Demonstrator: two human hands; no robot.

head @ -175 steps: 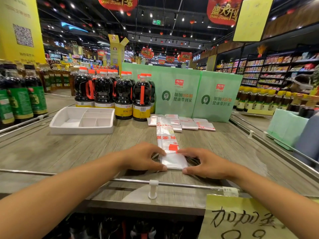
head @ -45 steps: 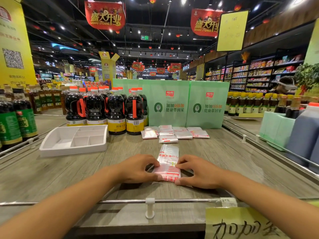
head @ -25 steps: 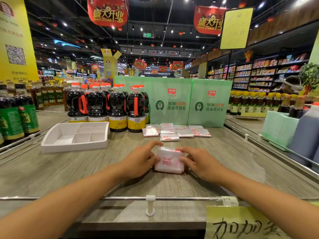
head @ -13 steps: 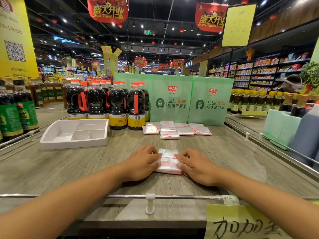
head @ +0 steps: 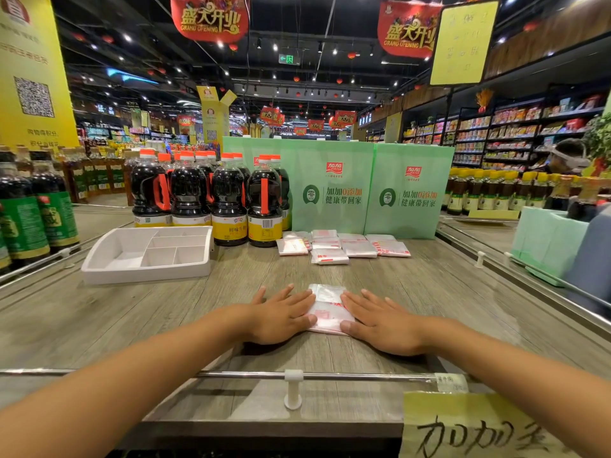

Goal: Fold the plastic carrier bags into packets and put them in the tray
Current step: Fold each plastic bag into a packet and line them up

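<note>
**A:** Where's the bag?

**B:** I see it as a folded packet (head: 327,307), white plastic with red print. It lies flat on the shelf (head: 429,292) near the front, between my two hands.

**A:** And the hands?

**B:** The left hand (head: 281,317) lies palm down with its fingers straight and slightly spread. It presses the packet's left edge, and the thumb is on the near corner. The right hand (head: 383,322) mirrors it on the right edge, flat with straight fingers and the thumb on the plastic. Neither hand curls round the packet. Both just press it against the wood.

**A:** Tray?

**B:** The tray (head: 145,276) is white and split into compartments. It sits farther back on the left, well apart from the hands and just beside the bottles (head: 228,200).

**A:** Anything else on the shelf?

**B:** Other packets (head: 344,247) lie in a cluster at the back, right of the bottles, in front of the green boxes (head: 334,193). A rail (head: 347,376) runs along the front edge. A yellow handwritten sign (head: 469,431) hangs at the lower right.
</note>
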